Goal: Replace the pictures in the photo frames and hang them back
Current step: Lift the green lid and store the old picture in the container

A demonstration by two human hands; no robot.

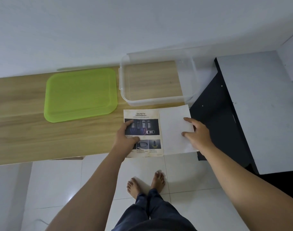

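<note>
A printed sheet headed "SAFETY" (147,129), with car pictures, lies at the right end of the wooden table (25,130), hanging a little over the near edge. Beside it on the right lies a plain white sheet (172,129), partly overlapping it. My left hand (125,139) grips the printed sheet's left edge, thumb on top. My right hand (197,134) rests on the white sheet's right edge with the fingers spread on the paper. No photo frame is in view.
A green plastic lid (80,95) lies flat on the table to the left. A clear plastic box (125,95) stands behind the papers, against the white wall. A dark cabinet (225,122) adjoins the table's right end. My bare feet stand on white floor tiles (59,189).
</note>
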